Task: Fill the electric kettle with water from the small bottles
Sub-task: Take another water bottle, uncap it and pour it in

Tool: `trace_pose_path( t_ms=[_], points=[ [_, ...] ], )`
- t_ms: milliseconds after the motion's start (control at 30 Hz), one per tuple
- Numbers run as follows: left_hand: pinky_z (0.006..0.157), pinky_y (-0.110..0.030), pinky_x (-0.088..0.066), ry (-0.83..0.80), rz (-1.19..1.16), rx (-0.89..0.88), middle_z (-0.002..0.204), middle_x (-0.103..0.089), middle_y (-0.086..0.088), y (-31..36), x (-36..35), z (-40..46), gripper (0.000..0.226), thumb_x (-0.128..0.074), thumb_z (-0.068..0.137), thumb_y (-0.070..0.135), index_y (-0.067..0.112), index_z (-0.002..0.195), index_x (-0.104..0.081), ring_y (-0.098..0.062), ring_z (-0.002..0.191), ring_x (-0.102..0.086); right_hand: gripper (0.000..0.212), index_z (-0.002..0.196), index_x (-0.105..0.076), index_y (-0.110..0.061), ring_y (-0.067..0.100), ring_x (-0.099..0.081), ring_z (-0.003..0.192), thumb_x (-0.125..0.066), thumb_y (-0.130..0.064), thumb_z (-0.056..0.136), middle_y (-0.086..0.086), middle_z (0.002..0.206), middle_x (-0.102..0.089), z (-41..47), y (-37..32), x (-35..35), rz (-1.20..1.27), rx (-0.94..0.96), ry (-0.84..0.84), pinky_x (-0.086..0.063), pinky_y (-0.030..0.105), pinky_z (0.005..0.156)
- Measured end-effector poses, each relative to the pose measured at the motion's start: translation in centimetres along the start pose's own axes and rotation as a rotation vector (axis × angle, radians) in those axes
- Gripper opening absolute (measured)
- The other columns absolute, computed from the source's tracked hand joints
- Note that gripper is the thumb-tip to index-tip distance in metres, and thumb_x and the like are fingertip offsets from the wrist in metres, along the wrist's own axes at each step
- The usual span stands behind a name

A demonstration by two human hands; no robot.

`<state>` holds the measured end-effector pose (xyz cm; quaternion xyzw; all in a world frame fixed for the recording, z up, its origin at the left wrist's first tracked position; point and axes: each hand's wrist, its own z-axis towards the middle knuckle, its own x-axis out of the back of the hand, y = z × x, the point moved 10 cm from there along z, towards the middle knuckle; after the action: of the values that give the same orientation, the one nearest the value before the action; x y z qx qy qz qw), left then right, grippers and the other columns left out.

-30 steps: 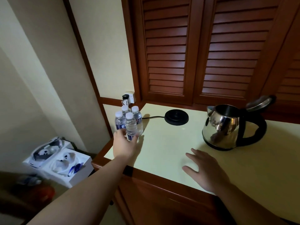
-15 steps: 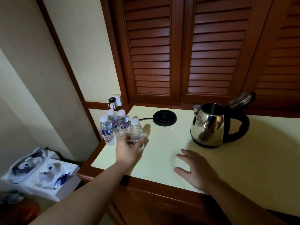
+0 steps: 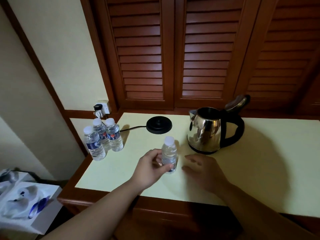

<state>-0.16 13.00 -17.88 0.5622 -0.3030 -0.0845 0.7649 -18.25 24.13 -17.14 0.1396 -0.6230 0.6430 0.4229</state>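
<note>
Two louvred wooden doors point(image 3: 173, 54) across the back, closed, above a pale countertop point(image 3: 259, 161) with a wooden front edge. Stainless steel electric kettle point(image 3: 205, 131) upright on the countertop at right of centre, lid point(image 3: 237, 102) tipped open, black handle point(image 3: 233, 129) turned to the right, spout to the left. Black power base point(image 3: 159, 125) well apart from the kettle, to its left, with a cord point(image 3: 131, 129) running left toward a wall socket point(image 3: 103, 108) (plug inserted). White boxes point(image 3: 26, 196) low at the far left, beyond the counter edge; contents blurred. Left hand point(image 3: 149, 170) near the middle of the countertop, fingers and thumb curled round the lower half of a small water bottle point(image 3: 168, 154), white cap point(image 3: 169, 140) still on, bottle upright; whether its base touches the surface cannot be told. Right hand point(image 3: 202, 170) just beside that bottle on the right, palm down, fingers spread and relaxed, grasping nothing, slightly blurred. Three more small capped bottles point(image 3: 103, 137) clustered upright at the left rear corner of the countertop, touching or nearly touching one another, well apart from the held bottle. Held bottle between the cluster and the kettle, nearer the kettle.
</note>
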Motion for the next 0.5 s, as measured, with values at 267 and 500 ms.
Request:
trace_pose_path(
  t_ms=[267, 500],
  points=[
    [0.062, -0.017, -0.052, -0.031, -0.009, -0.036, 0.073, -0.056, 0.003, 2.0, -1.1, 0.4, 0.039, -0.096, 0.071, 0.014, 0.028, 0.094, -0.067, -0.010, 0.066, -0.057, 0.047, 0.110, -0.071, -0.026, 0.005, -0.060, 0.074, -0.067, -0.064, 0.084, -0.013, 0.085, -0.062, 3.6, -10.0, 4.4, -0.078, 0.229, 0.071, -0.053, 0.027, 0.067],
    [0.059, -0.008, -0.047, -0.072, -0.028, 0.005, 0.078, -0.074, 0.006, 1.9, -1.2, 0.7, 0.039, -0.095, 0.069, 0.005, 0.023, 0.092, -0.069, 0.002, 0.062, -0.063, 0.040, 0.076, -0.066, -0.012, 0.019, -0.058, 0.069, -0.082, -0.049, 0.081, 0.004, 0.076, -0.062, 5.6, -13.5, 4.0, -0.209, 0.196, -0.034, -0.050, 0.041, 0.066]
  ],
)
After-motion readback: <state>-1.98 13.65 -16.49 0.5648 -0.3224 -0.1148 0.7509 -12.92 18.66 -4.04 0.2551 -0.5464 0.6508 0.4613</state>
